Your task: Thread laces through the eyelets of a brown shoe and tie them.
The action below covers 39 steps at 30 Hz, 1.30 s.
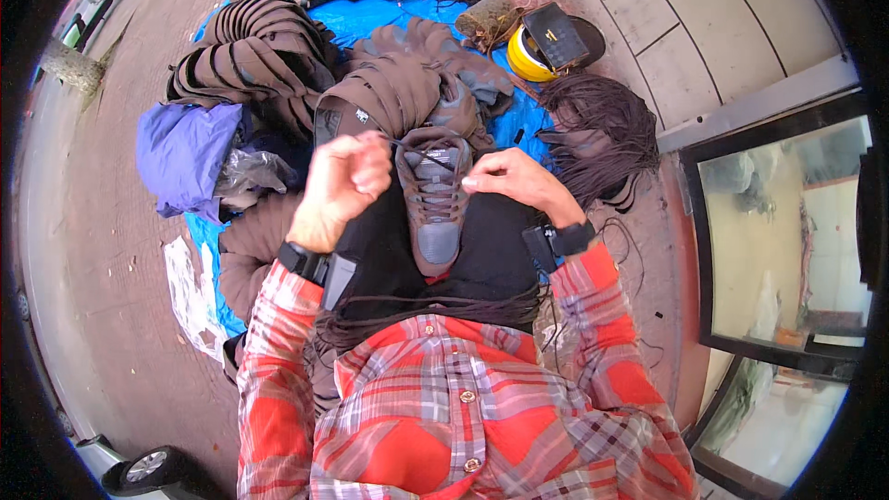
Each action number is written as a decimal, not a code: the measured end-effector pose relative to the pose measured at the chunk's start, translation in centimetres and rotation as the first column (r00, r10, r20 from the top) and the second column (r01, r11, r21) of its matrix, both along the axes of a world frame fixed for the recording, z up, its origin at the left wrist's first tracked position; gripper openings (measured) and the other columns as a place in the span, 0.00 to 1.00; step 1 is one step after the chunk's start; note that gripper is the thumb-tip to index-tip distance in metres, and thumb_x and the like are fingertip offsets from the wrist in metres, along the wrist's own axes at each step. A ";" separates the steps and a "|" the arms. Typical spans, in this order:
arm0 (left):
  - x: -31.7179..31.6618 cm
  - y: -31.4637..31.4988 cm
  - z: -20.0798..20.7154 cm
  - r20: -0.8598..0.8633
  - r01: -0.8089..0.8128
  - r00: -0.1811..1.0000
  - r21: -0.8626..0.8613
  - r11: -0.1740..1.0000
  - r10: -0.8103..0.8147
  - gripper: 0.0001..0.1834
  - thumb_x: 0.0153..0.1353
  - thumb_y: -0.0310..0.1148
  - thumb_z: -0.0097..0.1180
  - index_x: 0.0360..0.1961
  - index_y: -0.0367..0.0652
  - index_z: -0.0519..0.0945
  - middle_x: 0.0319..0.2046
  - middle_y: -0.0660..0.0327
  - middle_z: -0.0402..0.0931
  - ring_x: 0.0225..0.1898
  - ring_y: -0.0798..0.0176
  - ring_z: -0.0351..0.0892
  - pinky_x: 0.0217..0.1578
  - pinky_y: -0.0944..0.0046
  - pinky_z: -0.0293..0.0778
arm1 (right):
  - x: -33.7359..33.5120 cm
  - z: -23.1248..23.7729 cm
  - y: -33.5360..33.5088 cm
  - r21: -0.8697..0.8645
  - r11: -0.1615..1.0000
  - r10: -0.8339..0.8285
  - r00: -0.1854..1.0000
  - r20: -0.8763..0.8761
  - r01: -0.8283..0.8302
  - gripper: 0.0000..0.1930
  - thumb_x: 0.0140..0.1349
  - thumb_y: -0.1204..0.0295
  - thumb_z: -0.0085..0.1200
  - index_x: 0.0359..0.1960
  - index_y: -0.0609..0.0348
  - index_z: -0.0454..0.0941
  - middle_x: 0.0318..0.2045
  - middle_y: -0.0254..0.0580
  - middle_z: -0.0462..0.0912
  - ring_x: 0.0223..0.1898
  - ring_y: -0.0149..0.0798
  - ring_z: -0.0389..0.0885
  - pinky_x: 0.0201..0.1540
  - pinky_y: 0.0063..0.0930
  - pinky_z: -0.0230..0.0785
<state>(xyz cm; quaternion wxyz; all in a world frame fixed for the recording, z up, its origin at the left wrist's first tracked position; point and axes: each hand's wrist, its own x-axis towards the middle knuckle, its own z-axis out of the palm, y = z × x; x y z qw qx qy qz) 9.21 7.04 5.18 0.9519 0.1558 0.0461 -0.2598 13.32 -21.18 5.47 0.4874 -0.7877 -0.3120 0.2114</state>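
Note:
A grey-brown lace-up shoe [436, 222] rests between my thighs, its toe toward me and its laces threaded through the eyelets. From the shoe's upper eyelets a dark shoelace [417, 150] runs up to my left hand [347, 176], which is closed in a fist around its end, raised left of the shoe. My right hand [519, 183] pinches at the shoe's right upper edge, thumb and forefinger pressed together. A bit of lace seems to lie between those fingertips, though it is mostly hidden. Across my lap lies a bundle of loose dark laces [435, 307].
Rows of stacked brown shoe uppers [250, 46] lie ahead on a blue tarp [398, 11]. A purple cloth bundle [185, 156] is at the left. Farther right stand a yellow tub [526, 57] with a black box [556, 37] on it, a lace heap [607, 125] and a glass-paned frame [694, 222].

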 end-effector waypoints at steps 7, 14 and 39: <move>0.1 1.8 11.2 0.308 -0.059 0.951 0.101 0.993 0.026 0.07 0.57 0.29 0.49 0.33 0.38 0.66 0.19 0.66 0.62 0.12 0.73 0.57 0.15 0.72 0.56 | 0.4 5.8 6.8 0.085 0.996 0.023 0.979 -0.204 -0.005 0.13 0.61 0.68 0.54 0.43 0.63 0.76 0.27 0.33 0.78 0.24 0.24 0.73 0.28 0.19 0.67; 5.2 -3.9 -2.9 0.397 -0.684 0.679 0.647 -0.337 -0.618 0.16 0.56 0.42 0.56 0.28 0.37 0.79 0.23 0.55 0.76 0.30 0.46 0.77 0.31 0.52 0.72 | 2.1 11.7 7.8 0.217 0.933 -0.272 0.957 -0.099 0.287 0.13 0.62 0.63 0.54 0.26 0.60 0.77 0.16 0.28 0.74 0.14 0.19 0.65 0.16 0.15 0.57; 0.0 -4.7 9.4 0.803 -0.781 0.596 0.581 0.230 -0.003 0.10 0.62 0.31 0.53 0.37 0.34 0.78 0.26 0.61 0.75 0.31 0.68 0.71 0.33 0.67 0.67 | 0.5 16.9 7.8 0.307 0.932 -0.219 0.975 0.047 0.194 0.09 0.54 0.74 0.59 0.35 0.67 0.81 0.25 0.35 0.79 0.22 0.23 0.75 0.21 0.18 0.69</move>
